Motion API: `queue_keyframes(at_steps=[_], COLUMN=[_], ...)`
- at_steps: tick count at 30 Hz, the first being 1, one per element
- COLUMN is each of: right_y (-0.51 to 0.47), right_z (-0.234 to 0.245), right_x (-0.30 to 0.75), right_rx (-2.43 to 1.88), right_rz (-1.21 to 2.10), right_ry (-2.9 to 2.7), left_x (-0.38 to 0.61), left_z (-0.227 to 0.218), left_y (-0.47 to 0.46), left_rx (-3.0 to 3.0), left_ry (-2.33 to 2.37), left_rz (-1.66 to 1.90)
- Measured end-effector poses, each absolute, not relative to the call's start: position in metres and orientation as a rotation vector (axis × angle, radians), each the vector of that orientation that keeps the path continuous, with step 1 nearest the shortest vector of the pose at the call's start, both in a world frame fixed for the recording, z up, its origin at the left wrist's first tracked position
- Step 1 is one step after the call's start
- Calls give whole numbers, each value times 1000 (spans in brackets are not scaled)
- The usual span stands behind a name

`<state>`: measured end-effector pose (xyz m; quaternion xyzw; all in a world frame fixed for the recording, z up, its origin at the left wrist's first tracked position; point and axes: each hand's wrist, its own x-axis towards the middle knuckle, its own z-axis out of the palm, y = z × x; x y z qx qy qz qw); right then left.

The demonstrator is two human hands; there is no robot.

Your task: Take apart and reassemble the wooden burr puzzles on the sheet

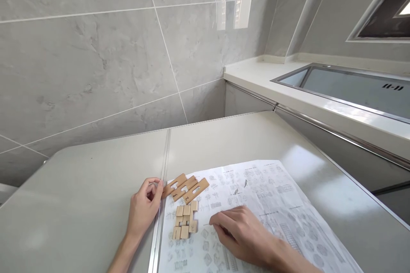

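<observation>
My left hand (144,204) is closed, thumb and fingertips pinched at the near left end of a wooden slotted plate (174,185). Two more such plates overlap it in a fan, a middle plate (185,188) marked 3 and a right plate (196,190) marked 2, each with a cut-out. Just below them lies a flat cluster of small pale wooden blocks (185,220), with gaps in its middle. To its right my right hand (240,232) rests on the printed sheet (221,196), fingers curled inward. Whatever those fingers might hold is hidden.
The sheet carries many small drawings and lies creased on a glossy pale table (96,196). A metal seam (165,153) crosses the table beside the sheet's left edge. Grey tiled wall (96,72) stands behind. At right is a counter (250,79) with a sink (346,87).
</observation>
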<state>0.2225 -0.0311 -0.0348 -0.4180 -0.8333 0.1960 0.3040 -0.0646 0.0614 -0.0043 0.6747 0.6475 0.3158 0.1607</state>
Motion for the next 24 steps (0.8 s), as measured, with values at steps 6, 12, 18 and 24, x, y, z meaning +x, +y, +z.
queue_keyframes(at_steps=[6,12,18,24], right_y=[-31,-31,-29,-29], right_z=[-36,-35,-38,-40], right_x=[221,221,219,218], right_rx=[-1124,-1107,-1098,-1100], right_rz=[505,489,481,494], right_ry=[-2238,-2219,-2212,-2203], left_x=[-68,-69,-69,-70], left_z=[-10,-10,-10,-13], left_y=[63,63,62,63], left_rx=[1951,1994,2001,2000], left_ry=[1844,1839,1845,1857], left_rz=[869,857,841,789])
